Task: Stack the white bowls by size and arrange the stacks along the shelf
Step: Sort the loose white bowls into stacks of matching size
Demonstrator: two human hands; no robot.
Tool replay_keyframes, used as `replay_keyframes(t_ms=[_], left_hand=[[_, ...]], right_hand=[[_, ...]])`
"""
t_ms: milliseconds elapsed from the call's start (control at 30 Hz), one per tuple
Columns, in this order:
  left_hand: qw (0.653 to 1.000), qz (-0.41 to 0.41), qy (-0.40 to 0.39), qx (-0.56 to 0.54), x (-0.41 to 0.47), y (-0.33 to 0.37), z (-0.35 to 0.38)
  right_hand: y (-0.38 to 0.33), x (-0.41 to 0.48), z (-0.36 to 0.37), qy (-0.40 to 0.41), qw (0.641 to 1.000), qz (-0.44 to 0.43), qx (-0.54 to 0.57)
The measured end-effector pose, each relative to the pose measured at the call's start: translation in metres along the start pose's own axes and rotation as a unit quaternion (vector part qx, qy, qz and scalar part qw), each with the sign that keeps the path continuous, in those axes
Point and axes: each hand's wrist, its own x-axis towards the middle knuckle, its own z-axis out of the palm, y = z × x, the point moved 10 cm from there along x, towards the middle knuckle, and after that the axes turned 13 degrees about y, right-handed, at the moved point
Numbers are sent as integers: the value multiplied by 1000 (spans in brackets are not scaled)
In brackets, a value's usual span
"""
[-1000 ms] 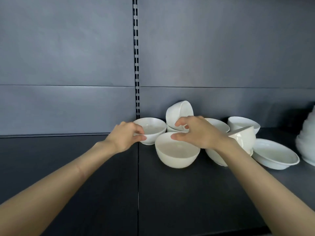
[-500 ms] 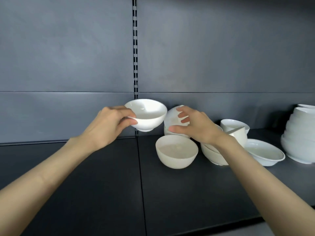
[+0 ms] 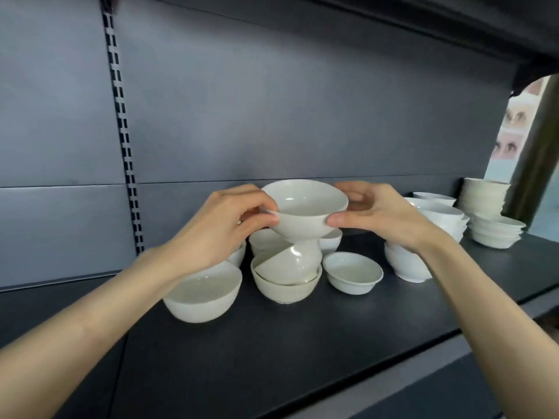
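Left hand and right hand pinch opposite sides of one white bowl, held upright directly above the tipped bowl. Both hands are equally near; stacked bowls stand well right of it.

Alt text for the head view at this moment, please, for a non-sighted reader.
The left hand and right hand hold a white bowl above a cluster of loose white bowls on a dark shelf. Directly below, a tilted bowl lies inside another; stacks stand far right.

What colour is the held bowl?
Plain white, no pattern: the bowl shows best in the head view.
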Motion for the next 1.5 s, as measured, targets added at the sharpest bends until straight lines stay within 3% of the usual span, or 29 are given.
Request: replay_keyframes(t_ms=[100,200,300,433,533,700,1100,1500], left_hand=[[995,-36,40,-78,16,18,44],[973,-129,91,-166,28,28,89],[947,-236,98,-194,37,25,140],[922,-271,95,-259,53,38,198],[919,-268,81,-278,74,48,228],[943,-230,55,-233,99,43,269],[952,-234,34,-193,101,18,323],[935,-277,105,-196,76,12,328]], right_hand=[[18,-1,-53,34,999,-8,16],[38,-3,-103,50,998,-17,20],[59,1,-146,55,998,-20,18],[76,16,-192,60,998,-27,20],[87,32,-222,70,997,-30,27],[114,52,-251,84,995,-20,46],[177,71,-259,48,998,17,34],[203,87,-241,-21,996,2,89]])
